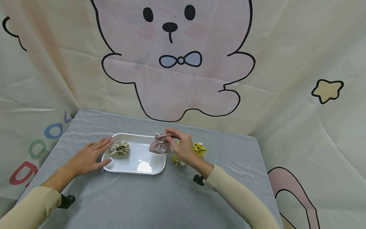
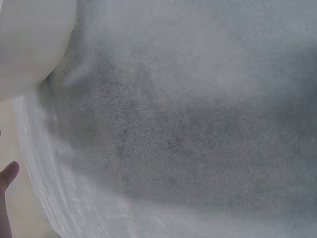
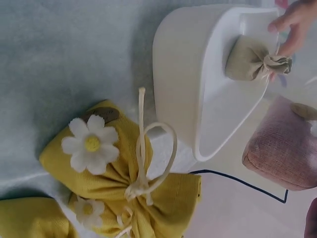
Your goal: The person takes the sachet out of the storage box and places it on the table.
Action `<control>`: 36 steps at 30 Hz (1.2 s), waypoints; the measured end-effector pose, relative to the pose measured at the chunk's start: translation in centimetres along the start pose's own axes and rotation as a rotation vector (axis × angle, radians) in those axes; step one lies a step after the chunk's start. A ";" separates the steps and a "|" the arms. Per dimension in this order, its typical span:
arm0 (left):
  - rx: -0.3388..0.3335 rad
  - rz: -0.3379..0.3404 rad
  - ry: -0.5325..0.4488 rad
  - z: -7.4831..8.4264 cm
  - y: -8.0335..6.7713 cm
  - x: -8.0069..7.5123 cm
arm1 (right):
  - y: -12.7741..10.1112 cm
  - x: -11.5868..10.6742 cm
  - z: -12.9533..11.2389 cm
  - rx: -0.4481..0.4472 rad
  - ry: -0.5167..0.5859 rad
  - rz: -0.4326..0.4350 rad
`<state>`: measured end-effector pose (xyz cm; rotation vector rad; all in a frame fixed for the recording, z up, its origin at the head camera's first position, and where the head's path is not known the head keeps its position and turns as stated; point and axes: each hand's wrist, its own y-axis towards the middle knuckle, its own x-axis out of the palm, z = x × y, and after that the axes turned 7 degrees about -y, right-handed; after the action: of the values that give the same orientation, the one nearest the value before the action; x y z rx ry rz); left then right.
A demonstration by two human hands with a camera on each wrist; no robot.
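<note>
I see soft, even, bright light in the head view, with a white glare patch near the bottom of the tray (image 1: 134,167), so the source sits overhead. Shadows under both hands are faint. The backdrop's straight edges bow toward the frame corners, a wide-lens distortion. My left wrist view is blurred and dull: the grey surface (image 2: 198,124) shows only soft mottling, darker across the middle. My right wrist view is sharper on the yellow pouch (image 3: 124,188), while the upper right washes out pale.
</note>
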<state>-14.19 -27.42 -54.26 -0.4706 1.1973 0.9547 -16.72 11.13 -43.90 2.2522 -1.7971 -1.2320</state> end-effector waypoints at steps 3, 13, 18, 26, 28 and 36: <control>0.001 0.001 0.001 0.0 0.0 0.0 | 0.0 -0.7 0.0 -0.005 0.009 0.009; -0.007 -0.009 0.000 0.0 0.0 0.1 | 0.0 -3.7 -1.6 -0.011 0.003 0.060; -0.005 -0.007 0.003 -0.1 0.0 0.1 | -0.4 -5.3 -3.0 -0.048 -0.027 0.081; 0.002 0.003 -0.003 0.0 0.0 0.1 | -1.3 -6.6 -2.5 -0.070 -0.064 0.107; 0.003 0.004 -0.006 0.0 0.0 0.1 | -1.7 -6.9 -2.2 -0.077 -0.073 0.112; -0.002 -0.002 -0.008 0.0 0.0 0.0 | -3.1 -8.5 -1.3 -0.054 -0.104 0.107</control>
<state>-14.15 -27.42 -54.30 -0.4691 1.1890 0.9547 -13.71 18.63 -39.67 2.0714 -1.8659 -1.3833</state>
